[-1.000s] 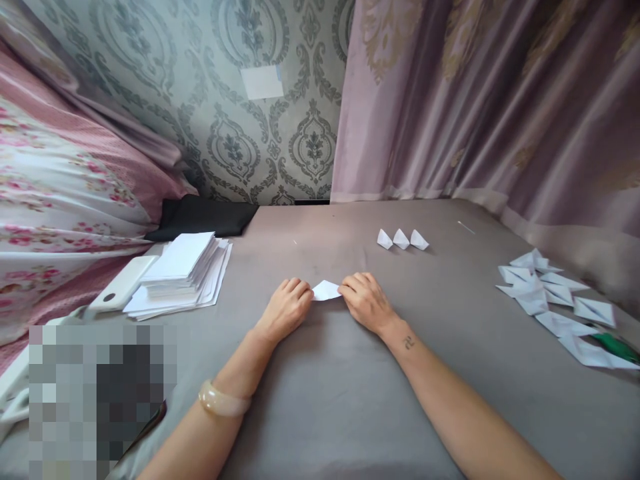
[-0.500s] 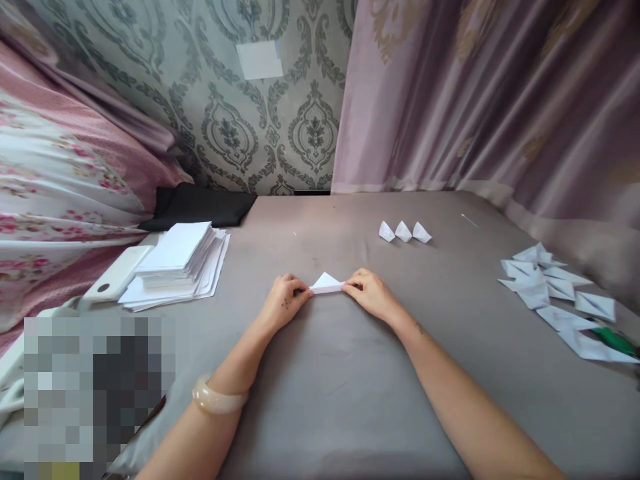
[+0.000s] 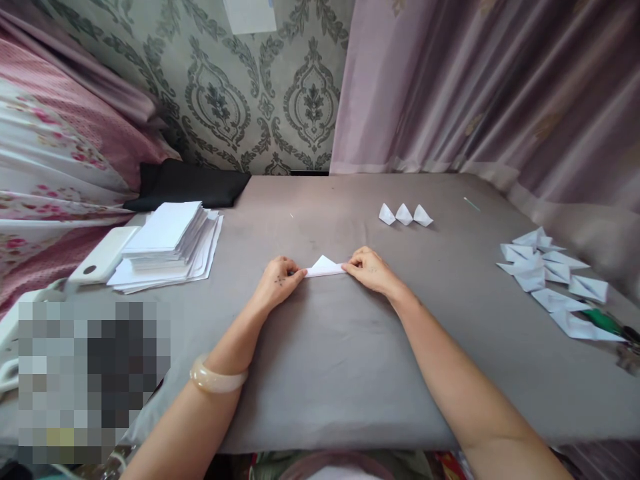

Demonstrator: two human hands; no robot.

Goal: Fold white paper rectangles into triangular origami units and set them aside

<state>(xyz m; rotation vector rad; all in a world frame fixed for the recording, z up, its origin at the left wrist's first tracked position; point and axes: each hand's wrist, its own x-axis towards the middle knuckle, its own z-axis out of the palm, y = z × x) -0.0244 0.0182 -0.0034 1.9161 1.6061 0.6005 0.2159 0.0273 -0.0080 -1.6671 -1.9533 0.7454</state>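
Note:
A small folded white paper (image 3: 324, 268), a strip with a triangular peak at its middle, is stretched between my hands over the grey cloth. My left hand (image 3: 279, 281) pinches its left end, fingers closed. On the right end, my right hand (image 3: 373, 272) has thumb and fingers closed in the same way. Beyond my hands, three small folded paper pieces (image 3: 404, 214) stand in a row. At the far right lies a loose heap of folded paper boats (image 3: 530, 272).
A stack of white paper sheets (image 3: 163, 230) sits at the left, beside a white flat device (image 3: 103, 255). Behind them rests a black cloth (image 3: 193, 185). A green-handled tool (image 3: 603, 321) lies by the paper boats. Curtains (image 3: 430, 87) hang at the table's back right.
The camera has tilted down, so the table sits higher in view and its front edge shows. The paper's peak looks lower and its strip wider; both hands still pinch the ends.

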